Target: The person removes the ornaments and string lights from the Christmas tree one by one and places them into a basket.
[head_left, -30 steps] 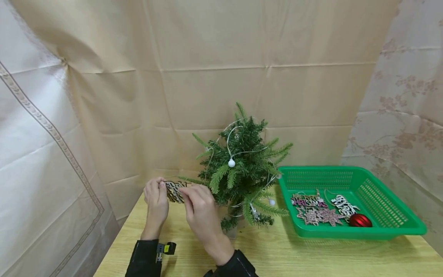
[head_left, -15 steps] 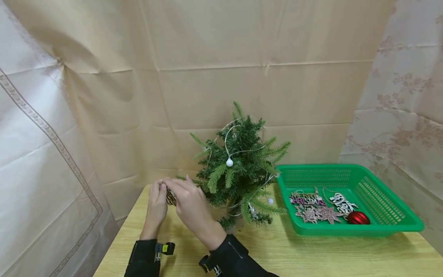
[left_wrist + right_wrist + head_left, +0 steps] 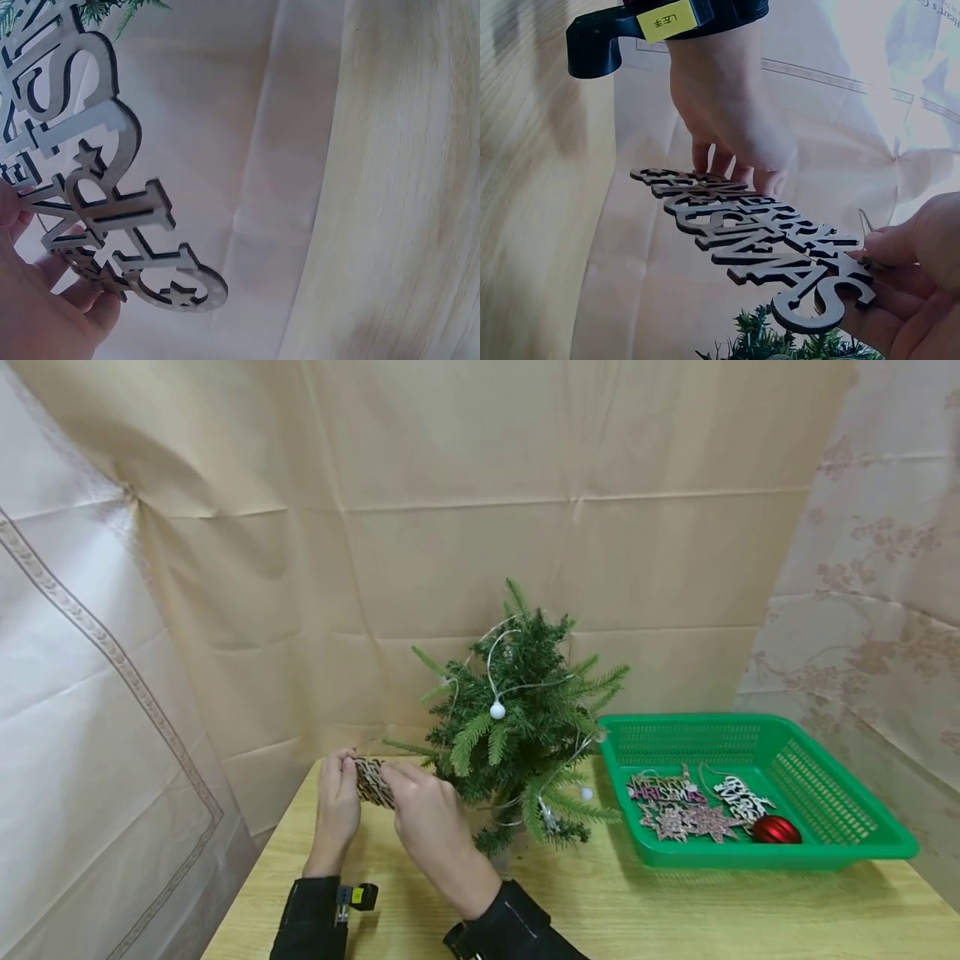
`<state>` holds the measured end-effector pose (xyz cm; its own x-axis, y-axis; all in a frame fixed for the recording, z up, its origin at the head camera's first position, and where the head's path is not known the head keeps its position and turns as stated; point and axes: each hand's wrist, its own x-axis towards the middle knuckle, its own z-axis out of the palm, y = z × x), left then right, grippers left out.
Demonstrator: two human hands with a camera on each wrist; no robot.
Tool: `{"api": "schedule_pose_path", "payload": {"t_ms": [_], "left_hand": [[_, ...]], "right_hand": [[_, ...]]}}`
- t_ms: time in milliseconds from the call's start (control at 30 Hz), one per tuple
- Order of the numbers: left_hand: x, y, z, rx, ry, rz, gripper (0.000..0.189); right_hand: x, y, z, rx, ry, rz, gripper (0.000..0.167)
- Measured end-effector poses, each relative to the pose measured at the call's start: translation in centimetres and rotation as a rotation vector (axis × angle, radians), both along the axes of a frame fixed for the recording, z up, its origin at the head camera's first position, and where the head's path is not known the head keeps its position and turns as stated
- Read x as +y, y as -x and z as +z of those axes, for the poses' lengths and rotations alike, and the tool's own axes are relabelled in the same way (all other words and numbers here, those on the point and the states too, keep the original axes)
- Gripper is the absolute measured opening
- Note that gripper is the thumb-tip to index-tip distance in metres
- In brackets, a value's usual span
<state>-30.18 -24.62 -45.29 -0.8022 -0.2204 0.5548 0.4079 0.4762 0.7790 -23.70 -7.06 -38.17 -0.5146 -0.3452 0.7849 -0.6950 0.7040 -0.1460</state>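
A flat wooden Merry Christmas sign (image 3: 372,782) is held up between both hands, left of a small green Christmas tree (image 3: 528,710). My left hand (image 3: 337,810) grips one end of it; in the left wrist view the cut-out letters (image 3: 131,208) and small stars stand out beyond the fingertips. At the other end, my right hand (image 3: 435,827) pinches the sign between thumb and fingers. A thin string loop (image 3: 865,219) shows by the right thumb in the right wrist view. The fingers partly hide both ends of the sign.
A green plastic basket (image 3: 750,857) stands at the right of the wooden table (image 3: 600,910). Inside lie a red bauble (image 3: 776,830), a pink lettered ornament (image 3: 666,791), a white lettered ornament (image 3: 742,799) and glittery snowflakes (image 3: 690,823). White bulbs (image 3: 497,710) on a wire wrap the tree.
My right hand moved left and covered most of the sign, then drew back right, leaving more of the letters visible. My left hand stays nearly in place, holding its end.
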Motion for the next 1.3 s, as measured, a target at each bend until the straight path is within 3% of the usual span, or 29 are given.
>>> {"api": "schedule_pose_path", "payload": {"t_ms": [200,500,667,1067,1167,1300], "left_hand": [[0.1,-0.1,0.1,0.051,0.005,0.015,0.026],[0.6,-0.4,0.3,0.070,-0.088,-0.100,0.025],[0.8,-0.3,0.2,0.191,-0.130,-0.153,0.024],[1.4,-0.4,0.3,0.434,-0.077,-0.252,0.021],[2.0,-0.5,0.5,0.486,-0.056,-0.253,0.019],[2.7,-0.8,0.6,0.534,-0.040,-0.209,0.017]], "right_hand": [[0.1,0.0,0.0,-0.009,-0.055,-0.008,0.026],[0.9,-0.9,0.6,-0.011,-0.053,0.001,0.021],[1.3,-1.6,0.9,0.026,-0.055,0.066,0.026],[2.6,-3.1,1.4,0.064,0.026,0.114,0.026],[3.1,-3.5,1.6,0.053,0.053,0.118,0.023],[4.0,-3.9,2.1,0.055,0.091,0.119,0.023]]}}
